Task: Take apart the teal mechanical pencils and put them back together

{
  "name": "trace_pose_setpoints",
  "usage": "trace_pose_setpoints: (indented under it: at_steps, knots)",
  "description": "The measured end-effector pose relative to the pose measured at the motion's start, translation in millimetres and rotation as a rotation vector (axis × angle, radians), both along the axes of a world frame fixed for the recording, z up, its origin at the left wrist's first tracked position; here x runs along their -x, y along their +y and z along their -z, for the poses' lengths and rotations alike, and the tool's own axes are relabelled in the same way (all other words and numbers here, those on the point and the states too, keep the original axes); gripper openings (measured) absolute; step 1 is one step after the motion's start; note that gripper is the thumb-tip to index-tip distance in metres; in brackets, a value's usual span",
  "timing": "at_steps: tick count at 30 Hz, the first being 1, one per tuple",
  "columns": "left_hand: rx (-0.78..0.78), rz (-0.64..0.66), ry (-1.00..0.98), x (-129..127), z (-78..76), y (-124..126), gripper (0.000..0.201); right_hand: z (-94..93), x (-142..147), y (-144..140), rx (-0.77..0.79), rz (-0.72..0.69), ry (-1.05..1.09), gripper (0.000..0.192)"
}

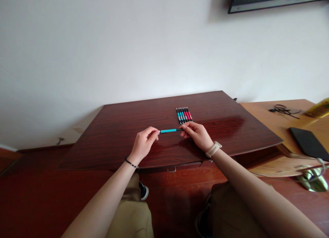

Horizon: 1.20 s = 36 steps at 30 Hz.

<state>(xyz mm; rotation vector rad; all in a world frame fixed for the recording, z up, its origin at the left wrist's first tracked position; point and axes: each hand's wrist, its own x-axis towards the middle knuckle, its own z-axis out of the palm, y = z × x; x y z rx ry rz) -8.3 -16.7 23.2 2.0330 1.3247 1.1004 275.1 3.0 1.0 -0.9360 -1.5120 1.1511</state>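
The left hand (145, 142) pinches the blue pen (168, 131) at its nine-o'clock end, the right hand (196, 133) at its three-o'clock end. The pen row (183, 114) lies between one and two o'clock from it.

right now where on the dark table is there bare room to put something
The widest bare patch of the dark table lies left of the left hand, toward the left edge. Another runs from the pen row to the right edge. Mid-table is crowded: the right hand and the held blue pen are just in front of the row.
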Motion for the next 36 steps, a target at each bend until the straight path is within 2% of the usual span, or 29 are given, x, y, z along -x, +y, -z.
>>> trace_pose_setpoints:
  at_steps: [5,9,15,17,20,25,32,36]
  knots:
    - [-0.042,-0.021,-0.029,-2.6,-0.3,-0.6,0.028,1.7,-0.6,0.5,-0.013,0.001,-0.003,0.044]
    - [-0.087,-0.035,0.008,-3.4,-2.2,-0.2,0.019,0.6,-0.4,-0.2,-0.007,0.01,-0.003,0.045]
    - [-0.025,-0.021,0.014,0.9,0.7,1.2,0.028,-0.3,0.2,-0.2,-0.009,0.006,-0.004,0.045]
    - [-0.029,-0.023,-0.014,-0.1,0.5,0.9,0.025,0.4,0.1,0.0,-0.007,0.003,0.001,0.044]
    - [-0.063,-0.022,-0.016,-3.0,-1.5,-0.1,0.031,1.1,-0.2,0.0,0.0,0.008,0.002,0.045]
    - [-0.08,-0.025,0.034,-3.8,-3.7,-0.9,0.021,0.5,0.0,-0.1,-0.01,0.002,0.008,0.046]
    - [-0.011,-0.018,0.002,-2.5,-5.5,-1.4,0.034,-1.3,0.2,-1.3,-0.004,0.002,0.0,0.045]
    - [-0.025,-0.029,-0.026,-4.4,-3.5,-1.5,0.026,-0.2,0.2,-0.8,-0.01,0.004,0.008,0.045]
